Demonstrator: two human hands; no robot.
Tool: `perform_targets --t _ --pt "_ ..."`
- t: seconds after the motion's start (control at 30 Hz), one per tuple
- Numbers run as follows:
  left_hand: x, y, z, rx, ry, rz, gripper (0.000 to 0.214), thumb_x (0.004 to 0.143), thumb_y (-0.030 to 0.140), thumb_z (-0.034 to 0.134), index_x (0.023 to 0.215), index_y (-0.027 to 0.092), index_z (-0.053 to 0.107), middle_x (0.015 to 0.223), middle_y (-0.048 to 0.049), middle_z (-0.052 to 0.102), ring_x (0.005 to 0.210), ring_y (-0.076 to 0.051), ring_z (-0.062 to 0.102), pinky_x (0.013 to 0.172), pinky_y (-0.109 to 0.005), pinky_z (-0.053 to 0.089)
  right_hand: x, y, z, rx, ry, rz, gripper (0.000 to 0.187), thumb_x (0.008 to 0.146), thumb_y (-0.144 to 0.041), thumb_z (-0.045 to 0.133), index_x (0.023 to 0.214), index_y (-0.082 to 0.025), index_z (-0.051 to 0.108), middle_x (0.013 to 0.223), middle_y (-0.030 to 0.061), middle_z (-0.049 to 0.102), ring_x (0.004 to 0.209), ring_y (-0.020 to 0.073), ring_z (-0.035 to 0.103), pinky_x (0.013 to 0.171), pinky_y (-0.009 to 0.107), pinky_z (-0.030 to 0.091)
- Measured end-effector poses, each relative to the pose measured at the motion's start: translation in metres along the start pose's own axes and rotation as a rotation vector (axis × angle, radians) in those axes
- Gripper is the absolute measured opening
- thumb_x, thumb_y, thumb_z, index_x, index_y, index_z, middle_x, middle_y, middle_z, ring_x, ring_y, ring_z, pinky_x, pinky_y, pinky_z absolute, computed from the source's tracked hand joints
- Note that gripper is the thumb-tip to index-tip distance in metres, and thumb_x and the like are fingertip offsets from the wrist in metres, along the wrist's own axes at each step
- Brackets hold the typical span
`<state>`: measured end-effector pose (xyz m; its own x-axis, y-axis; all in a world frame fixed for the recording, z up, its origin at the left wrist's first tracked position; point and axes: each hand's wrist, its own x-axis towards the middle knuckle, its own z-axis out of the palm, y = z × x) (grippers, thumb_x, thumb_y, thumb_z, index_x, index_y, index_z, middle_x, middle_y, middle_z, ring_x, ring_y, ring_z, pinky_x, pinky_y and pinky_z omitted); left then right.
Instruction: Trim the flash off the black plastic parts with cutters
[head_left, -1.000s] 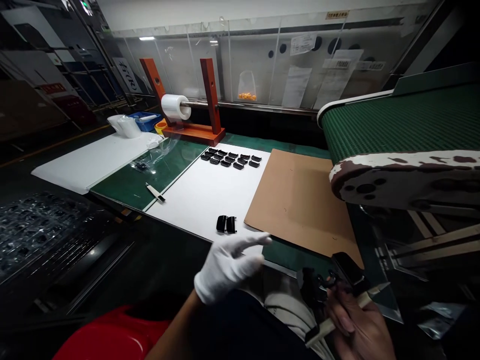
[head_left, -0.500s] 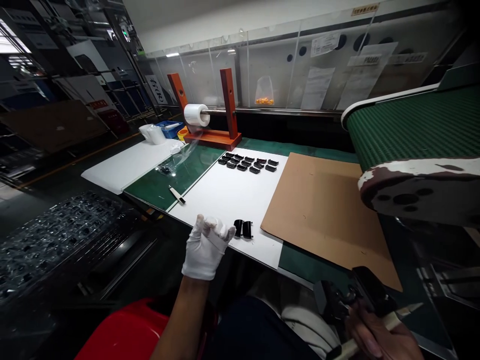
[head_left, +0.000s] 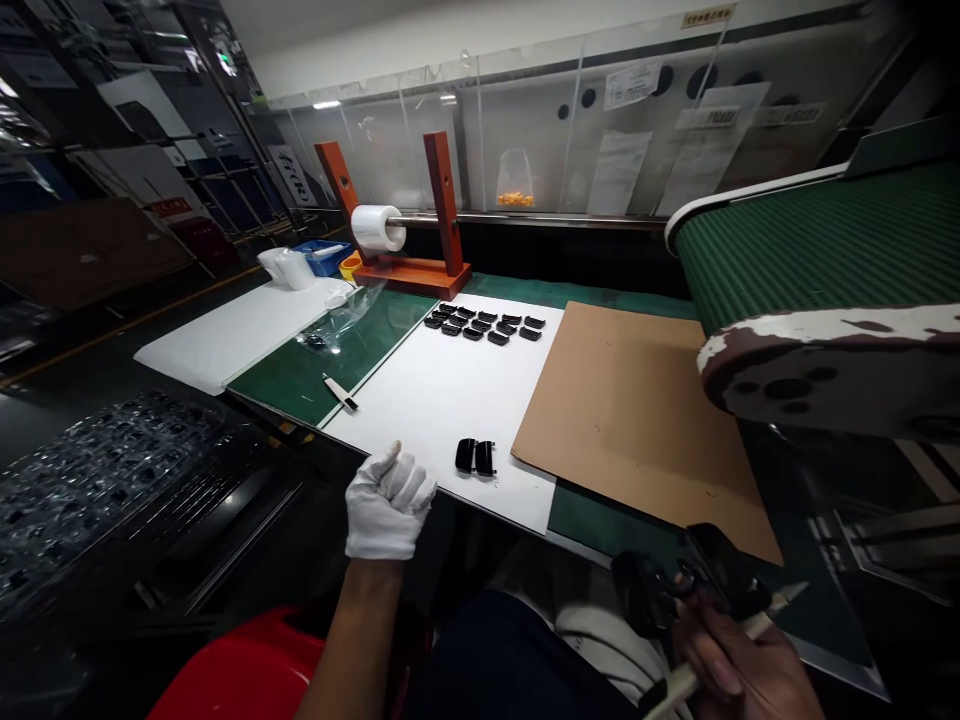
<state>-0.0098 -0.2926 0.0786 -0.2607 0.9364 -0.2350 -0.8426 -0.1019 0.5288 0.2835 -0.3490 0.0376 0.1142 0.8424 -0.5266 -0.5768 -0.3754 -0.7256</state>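
My left hand, in a white glove, is raised at the table's front edge with fingers curled in and thumb up; nothing shows in it. To its right, two glossy black plastic parts lie side by side on the white sheet. At lower right my bare right hand is closed round a knife with a pale handle, its pointed blade sticking out to the right. The same hand holds dark black plastic pieces; their exact number is unclear. Farther back lie several similar black parts in rows.
A brown cardboard sheet covers the table's right side, below a green conveyor belt end. A film roll hangs on an orange wooden stand. Another pale-handled tool lies leftward. Bagged parts sit at lower left.
My left hand has drawn back leftward from the two black parts, its fingers curling tighter. The whole view has shifted slightly; my right hand keeps its hold on the knife and black pieces.
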Motion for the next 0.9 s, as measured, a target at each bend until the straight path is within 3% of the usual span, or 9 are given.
perform_targets --t 0.17,0.33,0.47,0.53,0.6,0.67,0.73,0.83,0.9 --pt "0.0 0.008 0.0 -0.006 -0.019 -0.105 0.048 0.094 0.018 0.029 0.05 0.02 0.009 0.043 0.0059 0.009 0.032 -0.008 0.009 0.03 -0.024 0.013 -0.006 -0.005 0.022 0.147 0.009 -0.063 0.03 0.047 -0.025 0.088 0.061 -0.015 0.062 0.038 -0.0089 0.043 0.031 -0.0024 0.027 0.035 0.009 0.033" --pt "-0.004 0.005 0.007 0.161 -0.087 -0.171 0.049 0.092 0.021 0.033 0.047 0.018 0.015 0.043 0.0054 0.012 0.034 -0.008 0.009 0.03 -0.022 0.017 -0.008 -0.008 0.026 0.237 -0.001 -0.103 0.033 0.046 -0.023 0.087 0.069 -0.019 0.064 0.066 -0.0054 0.063 0.033 -0.0065 0.02 0.033 0.006 0.029" --pt "-0.023 -0.019 0.016 0.87 -0.264 0.03 0.041 0.083 0.032 0.06 0.048 0.017 0.046 0.045 0.0032 0.041 0.039 -0.009 0.037 0.039 -0.019 0.035 -0.007 -0.009 0.027 0.278 -0.05 -0.108 0.036 0.043 -0.013 0.083 0.073 -0.02 0.064 0.069 -0.007 0.061 0.035 -0.0072 0.013 0.031 0.004 0.024" --pt "-0.034 -0.037 0.02 1.256 -0.437 0.2 0.023 0.078 0.032 0.068 0.06 0.018 0.062 0.055 -0.0001 0.057 0.05 -0.012 0.053 0.047 -0.019 0.042 -0.007 -0.008 0.027 0.293 -0.064 -0.117 0.036 0.044 -0.01 0.081 0.074 -0.02 0.064 0.069 -0.0076 0.06 0.035 -0.0073 0.01 0.031 0.004 0.021" --pt "-0.043 -0.055 0.023 1.434 -0.637 0.311 0.012 0.075 0.032 0.071 0.081 0.021 0.07 0.072 -0.0027 0.068 0.066 -0.017 0.063 0.061 -0.021 0.049 -0.008 -0.006 0.027 0.303 -0.068 -0.132 0.035 0.045 -0.009 0.081 0.074 -0.021 0.065 0.069 -0.008 0.06 0.036 -0.0073 0.007 0.031 0.004 0.021" --pt "-0.049 -0.07 0.025 1.448 -0.768 0.376 0.037 0.073 0.036 0.074 0.108 0.024 0.067 0.095 -0.0059 0.071 0.085 -0.023 0.067 0.077 -0.026 0.053 -0.01 -0.004 0.025 0.31 -0.066 -0.145 0.031 0.047 -0.01 0.081 0.072 -0.021 0.065 0.069 -0.0082 0.061 0.036 -0.0071 0.006 0.032 0.003 0.023" --pt "-0.053 -0.082 0.027 1.42 -0.817 0.412 0.069 0.066 0.044 0.078 0.127 0.025 0.054 0.113 -0.0097 0.067 0.1 -0.027 0.065 0.089 -0.031 0.051 -0.011 -0.002 0.024 0.312 -0.061 -0.155 0.027 0.05 -0.013 0.083 0.07 -0.021 0.066 0.069 -0.0078 0.062 0.036 -0.0068 0.007 0.033 0.004 0.025" --pt "-0.055 -0.094 0.032 1.367 -0.861 0.381 0.104 0.052 0.052 0.083 0.14 0.023 0.036 0.124 -0.0126 0.061 0.108 -0.029 0.062 0.094 -0.033 0.05 -0.013 0.002 0.024 0.306 -0.055 -0.163 0.024 0.051 -0.017 0.084 0.069 -0.022 0.069 0.074 -0.0057 0.066 0.035 -0.0065 0.009 0.032 0.005 0.026" --pt "-0.056 -0.099 0.037 1.345 -0.879 0.323 0.115 0.046 0.051 0.086 0.143 0.023 0.03 0.124 -0.0123 0.06 0.109 -0.029 0.061 0.093 -0.034 0.051 -0.014 0.004 0.025 0.3 -0.055 -0.169 0.026 0.051 -0.018 0.086 0.071 -0.024 0.07 0.076 -0.0057 0.068 0.034 -0.0066 0.009 0.032 0.006 0.028"
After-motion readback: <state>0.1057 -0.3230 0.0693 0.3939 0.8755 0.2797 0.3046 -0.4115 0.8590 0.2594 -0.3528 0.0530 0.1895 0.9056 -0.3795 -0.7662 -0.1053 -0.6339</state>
